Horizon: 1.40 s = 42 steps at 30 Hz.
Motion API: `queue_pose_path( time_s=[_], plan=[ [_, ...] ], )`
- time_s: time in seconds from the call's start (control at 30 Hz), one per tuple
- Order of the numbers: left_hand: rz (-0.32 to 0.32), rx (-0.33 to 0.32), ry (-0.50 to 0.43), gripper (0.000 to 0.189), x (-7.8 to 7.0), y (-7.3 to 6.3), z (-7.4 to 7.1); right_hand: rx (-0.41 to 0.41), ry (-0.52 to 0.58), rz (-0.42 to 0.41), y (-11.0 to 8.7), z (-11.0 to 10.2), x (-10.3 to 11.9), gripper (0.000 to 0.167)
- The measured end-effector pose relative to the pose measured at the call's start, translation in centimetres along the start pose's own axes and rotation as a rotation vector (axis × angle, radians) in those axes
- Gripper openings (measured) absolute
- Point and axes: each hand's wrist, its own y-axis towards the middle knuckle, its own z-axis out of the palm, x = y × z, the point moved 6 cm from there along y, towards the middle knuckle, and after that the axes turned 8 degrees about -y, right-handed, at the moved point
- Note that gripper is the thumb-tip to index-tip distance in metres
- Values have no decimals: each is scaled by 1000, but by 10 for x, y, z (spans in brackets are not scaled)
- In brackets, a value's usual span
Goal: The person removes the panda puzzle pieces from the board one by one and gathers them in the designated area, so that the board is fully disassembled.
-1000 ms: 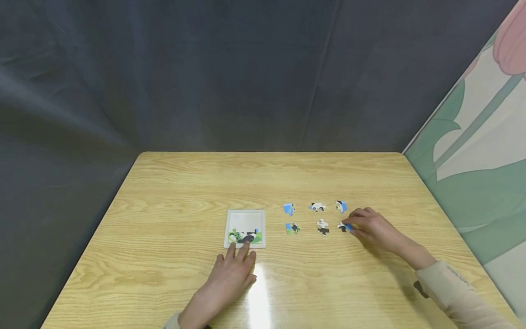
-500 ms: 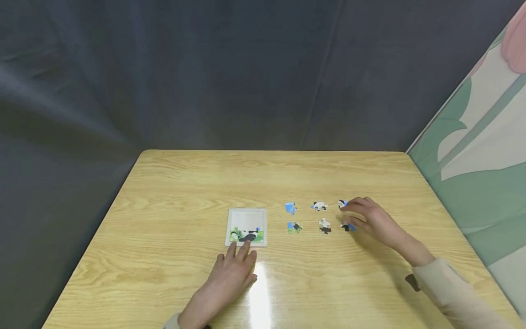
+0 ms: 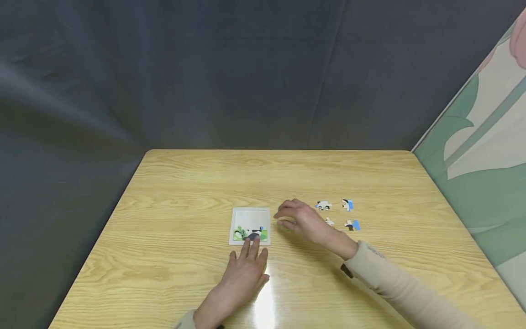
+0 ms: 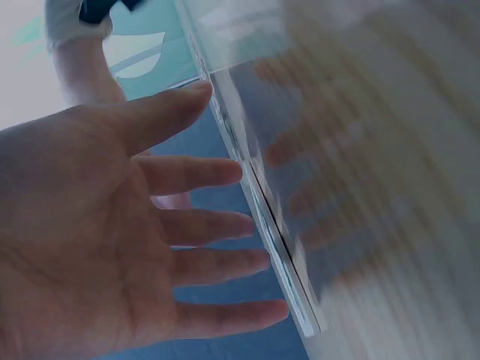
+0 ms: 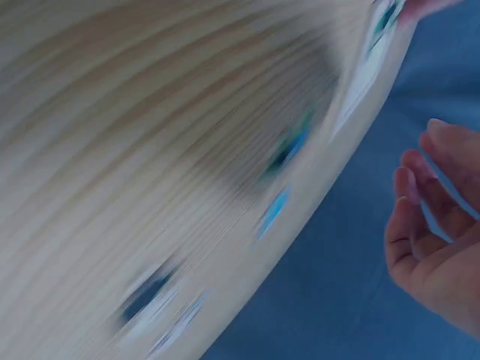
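Observation:
A white puzzle tray (image 3: pixel 251 216) lies on the table, its lower part filled with joined green, black and white pieces (image 3: pixel 240 233). My left hand (image 3: pixel 243 278) has straight fingers resting at the tray's near edge. Just right of the tray, my right hand (image 3: pixel 307 224) hovers with loosely bent fingers and holds nothing. In the right wrist view, a green-and-blue puzzle piece (image 5: pixel 289 146) and a blue piece (image 5: pixel 272 213) lie on the table, both blurred. The head view has them mostly covered by the right hand.
Further right lie a panda-face piece (image 3: pixel 323 205), a blue-and-white piece (image 3: pixel 348 204) and a black, white and blue piece (image 3: pixel 352 225). Another white piece (image 3: pixel 329 221) is partly behind the right hand. A dark curtain (image 3: pixel 246 82) hangs behind the table (image 3: pixel 185 192).
My right hand has left the lower right puzzle piece, rising and sweeping left to the tray's side. That piece stays on the table. The left hand keeps its place at the tray.

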Motion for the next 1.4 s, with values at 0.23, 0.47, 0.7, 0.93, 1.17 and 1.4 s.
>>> queue_pose_path(
  time_s=[0.23, 0.47, 0.7, 0.93, 1.17, 1.4],
  plan=[
    [-32, 23, 45, 57, -6, 7, 5, 215, 61, 79, 44, 42, 35, 20],
    [11, 52, 122, 59, -14, 8, 7, 326, 60, 204, 51, 67, 43, 36],
    [-7, 67, 128, 51, -15, 6, 9, 342, -29, 237, 50, 79, 47, 35],
    [-25, 82, 117, 49, -15, 5, 9, 329, -47, 265, 52, 81, 49, 35],
    [-21, 93, 90, 52, -15, 4, 7, 324, -35, 290, 52, 81, 47, 37],
    [-17, 84, 79, 49, -14, 5, 5, 286, 23, 275, 51, 80, 48, 36]
  ],
)
